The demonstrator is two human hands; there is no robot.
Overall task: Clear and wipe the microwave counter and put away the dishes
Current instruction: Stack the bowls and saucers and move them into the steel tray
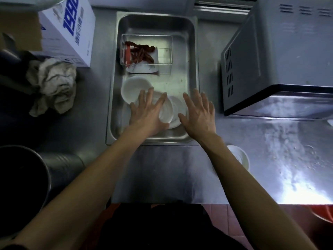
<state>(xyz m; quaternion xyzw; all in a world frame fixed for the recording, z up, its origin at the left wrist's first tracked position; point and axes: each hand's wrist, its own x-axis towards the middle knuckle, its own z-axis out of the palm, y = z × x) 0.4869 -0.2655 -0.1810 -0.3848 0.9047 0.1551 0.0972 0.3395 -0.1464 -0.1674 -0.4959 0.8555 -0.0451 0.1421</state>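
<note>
Head view, looking straight down. Both hands are over the near end of a steel tray on the steel counter. The left hand lies flat with fingers spread across a stack of white plates; the right hand hovers just beside the stack, fingers splayed wide, gripping nothing. Also in the tray: a round white bowl touching the plates, and a clear square container holding dried red chillies on a white dish. One more white bowl sits on the counter, part hidden by the right forearm. Judged early to midway: dishes gathered but not put away. Wiping looks undone, since the counter before the microwave shows pale streaks and specks. A crumpled grey rag lies left, beside a white cardboard box.
</note>
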